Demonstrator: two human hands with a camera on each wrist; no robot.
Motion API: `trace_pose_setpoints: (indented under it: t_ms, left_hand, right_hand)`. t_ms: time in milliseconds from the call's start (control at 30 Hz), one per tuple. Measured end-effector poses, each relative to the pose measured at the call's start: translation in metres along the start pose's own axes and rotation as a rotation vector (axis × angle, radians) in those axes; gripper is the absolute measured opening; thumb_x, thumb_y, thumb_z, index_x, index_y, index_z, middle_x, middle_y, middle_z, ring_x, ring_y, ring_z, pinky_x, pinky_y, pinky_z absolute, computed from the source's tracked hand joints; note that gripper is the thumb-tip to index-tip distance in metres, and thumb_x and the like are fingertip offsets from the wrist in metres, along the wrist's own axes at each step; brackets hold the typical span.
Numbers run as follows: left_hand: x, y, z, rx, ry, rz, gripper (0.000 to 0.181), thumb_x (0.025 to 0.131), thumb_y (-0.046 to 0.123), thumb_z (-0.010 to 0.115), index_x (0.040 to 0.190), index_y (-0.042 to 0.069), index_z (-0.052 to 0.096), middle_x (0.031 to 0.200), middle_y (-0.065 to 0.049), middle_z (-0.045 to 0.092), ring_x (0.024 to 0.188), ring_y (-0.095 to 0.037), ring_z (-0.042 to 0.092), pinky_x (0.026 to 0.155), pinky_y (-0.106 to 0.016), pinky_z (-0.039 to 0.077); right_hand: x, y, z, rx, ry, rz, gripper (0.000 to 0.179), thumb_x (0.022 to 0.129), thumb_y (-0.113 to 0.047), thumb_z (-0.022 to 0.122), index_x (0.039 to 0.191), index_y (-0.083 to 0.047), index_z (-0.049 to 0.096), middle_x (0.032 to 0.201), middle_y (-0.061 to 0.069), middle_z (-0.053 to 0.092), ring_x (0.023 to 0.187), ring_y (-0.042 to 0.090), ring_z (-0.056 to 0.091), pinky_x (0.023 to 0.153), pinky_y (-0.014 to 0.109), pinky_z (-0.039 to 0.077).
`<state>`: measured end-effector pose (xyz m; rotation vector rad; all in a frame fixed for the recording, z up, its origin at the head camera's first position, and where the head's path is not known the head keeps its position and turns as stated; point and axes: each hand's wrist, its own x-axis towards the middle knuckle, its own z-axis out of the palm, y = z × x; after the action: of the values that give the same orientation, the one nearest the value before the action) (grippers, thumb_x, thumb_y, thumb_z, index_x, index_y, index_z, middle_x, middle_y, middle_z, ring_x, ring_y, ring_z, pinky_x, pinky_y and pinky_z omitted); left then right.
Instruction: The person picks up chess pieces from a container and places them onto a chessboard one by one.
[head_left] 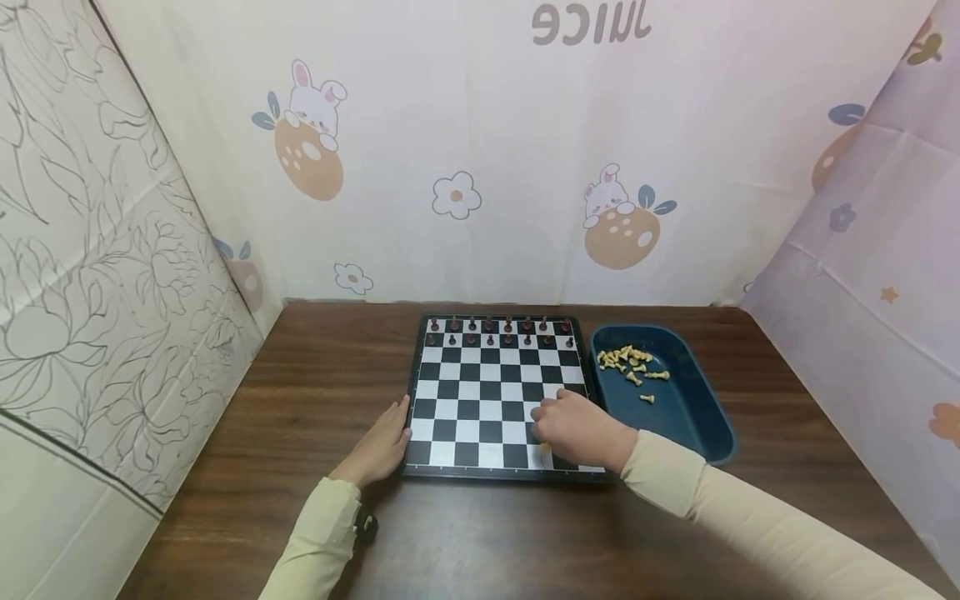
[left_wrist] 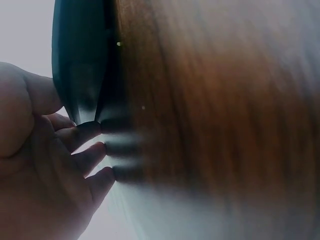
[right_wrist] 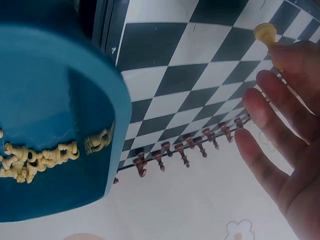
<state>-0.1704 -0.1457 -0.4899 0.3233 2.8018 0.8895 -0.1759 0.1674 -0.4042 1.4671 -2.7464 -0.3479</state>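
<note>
A chessboard (head_left: 468,410) with black and white squares lies on the wooden table, two rows of dark red-brown chess pieces (head_left: 490,326) standing along its far side. Over the near right part of the board, my right hand (head_left: 577,427) pinches a cream chess piece (right_wrist: 265,34) between thumb and forefinger, the other fingers spread loosely. The piece's base shows below the hand (head_left: 544,448) in the head view. My left hand (head_left: 381,442) rests against the board's left edge, fingers extended; in the left wrist view its fingertips (left_wrist: 102,175) touch down beside the dark rim.
A blue tray (head_left: 708,400) stands right beside the board, holding a pile of cream chess pieces (head_left: 622,357) toward its far end. Wooden tabletop (head_left: 330,358) extends to the left of the board. A printed curtain (head_left: 465,267) hangs behind the table.
</note>
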Motion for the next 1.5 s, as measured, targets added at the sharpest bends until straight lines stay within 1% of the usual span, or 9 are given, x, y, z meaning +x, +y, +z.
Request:
trace_pose_setpoints:
  t_ms: [200,400,567,933,1200,1367,1500]
  left_hand:
    - [0.0,0.0,0.0,0.004,0.009,0.016,0.056,0.102,0.015,0.037,0.149,-0.006,0.017,0.153,-0.022,0.022,0.141,-0.037,0.018,0.114,-0.051,0.018]
    - [-0.001,0.0,0.0,0.004,0.009,0.02,0.056,0.102,0.015,0.037,0.149,-0.006,0.017,0.153,-0.023,0.022,0.141,-0.037,0.018,0.114,-0.05,0.018]
    - [0.0,0.0,0.001,0.005,0.009,0.013,0.056,0.101,0.015,0.037,0.149,-0.005,0.017,0.153,-0.023,0.022,0.142,-0.037,0.018,0.114,-0.05,0.018]
    - [0.0,0.001,0.002,0.0,0.005,-0.007,0.055,0.102,0.015,0.037,0.149,-0.005,0.017,0.154,-0.021,0.021,0.142,-0.036,0.017,0.114,-0.051,0.017]
    - [0.0,0.002,0.0,-0.001,0.008,0.007,0.056,0.101,0.014,0.037,0.149,-0.006,0.017,0.153,-0.023,0.023,0.141,-0.037,0.018,0.114,-0.051,0.017]
    - [0.0,0.001,0.001,-0.003,0.001,0.003,0.056,0.102,0.014,0.037,0.149,-0.006,0.017,0.153,-0.022,0.022,0.142,-0.037,0.017,0.114,-0.051,0.017]
    - [0.0,0.001,0.001,-0.004,0.0,-0.007,0.056,0.102,0.015,0.037,0.149,-0.005,0.017,0.154,-0.022,0.022,0.142,-0.037,0.017,0.114,-0.051,0.017]
  right_hand:
    - [0.001,-0.006,0.002,0.01,-0.037,0.006,0.019,0.075,-0.021,0.082,0.092,-0.017,0.077,0.087,-0.003,0.071,0.075,0.012,0.061,0.069,0.031,0.051]
    - [0.0,-0.011,0.003,-0.011,-0.042,-0.001,0.022,0.072,-0.02,0.084,0.092,-0.017,0.077,0.09,-0.003,0.071,0.078,0.013,0.063,0.072,0.032,0.051]
    - [0.002,-0.013,0.005,-0.017,-0.036,-0.012,0.023,0.071,-0.021,0.085,0.092,-0.018,0.076,0.09,-0.003,0.071,0.079,0.013,0.063,0.072,0.032,0.051]
    - [0.0,-0.013,0.007,-0.024,-0.011,-0.031,0.021,0.073,-0.021,0.083,0.093,-0.02,0.076,0.089,-0.004,0.071,0.078,0.012,0.063,0.07,0.031,0.051]
    - [-0.004,-0.012,0.006,-0.011,-0.006,-0.03,0.021,0.075,-0.021,0.082,0.096,-0.019,0.076,0.091,-0.004,0.072,0.078,0.013,0.063,0.071,0.03,0.051]
    - [-0.012,-0.001,0.0,-0.015,0.052,-0.014,0.015,0.078,-0.013,0.076,0.091,-0.019,0.076,0.084,-0.005,0.07,0.073,0.012,0.062,0.061,0.026,0.049]
    - [-0.018,0.014,-0.009,-0.022,0.075,0.019,0.014,0.075,-0.011,0.076,0.088,-0.018,0.075,0.08,-0.004,0.068,0.071,0.013,0.061,0.059,0.027,0.047]
